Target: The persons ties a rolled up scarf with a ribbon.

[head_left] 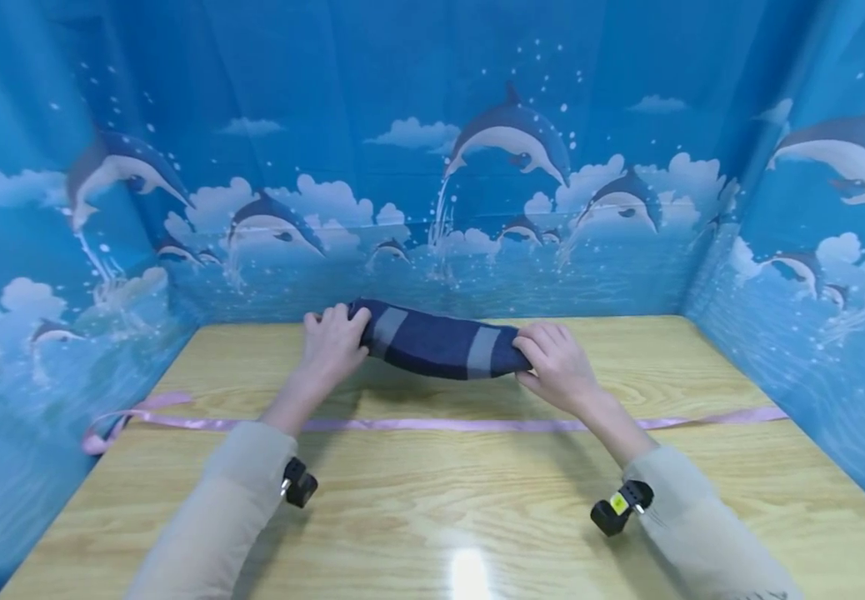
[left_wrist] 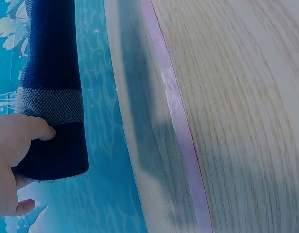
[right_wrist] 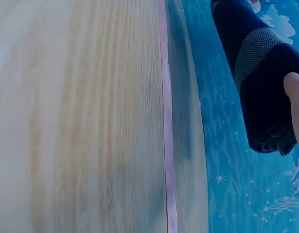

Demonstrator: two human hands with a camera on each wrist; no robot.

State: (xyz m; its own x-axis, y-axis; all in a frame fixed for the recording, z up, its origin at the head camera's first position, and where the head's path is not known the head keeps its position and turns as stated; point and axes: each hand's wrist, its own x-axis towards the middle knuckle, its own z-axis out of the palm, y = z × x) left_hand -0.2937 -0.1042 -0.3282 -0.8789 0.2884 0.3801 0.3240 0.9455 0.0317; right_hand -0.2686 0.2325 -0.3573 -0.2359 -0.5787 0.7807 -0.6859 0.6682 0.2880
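Head view: a rolled cloth [head_left: 436,343], dark navy with two grey bands, is held above the far part of a wood-grain table [head_left: 402,500], its shadow on the surface below. Left hand [head_left: 333,340] grips the roll's left end; right hand [head_left: 556,360] grips its right end, which sits lower and slightly nearer. The roll bows downward between them. Light-coloured sleeves cover both forearms, with a black device [head_left: 300,482] at the left wrist and a second black device [head_left: 622,507], bearing a yellow patch, at the right. A pink ribbon [head_left: 440,425] crosses the table from left to right on the near side of the roll, loosely looped at the left edge. A blue dolphin-print backdrop [head_left: 402,67] stands along the far, left and right sides. Left wrist view: one digit presses across the dark end section beside a grey band; other fingers show partly behind the roll. Right wrist view: a digit lies against the dark end section; folded layers show at the roll's end. The remaining fingers of this hand are out of sight here.
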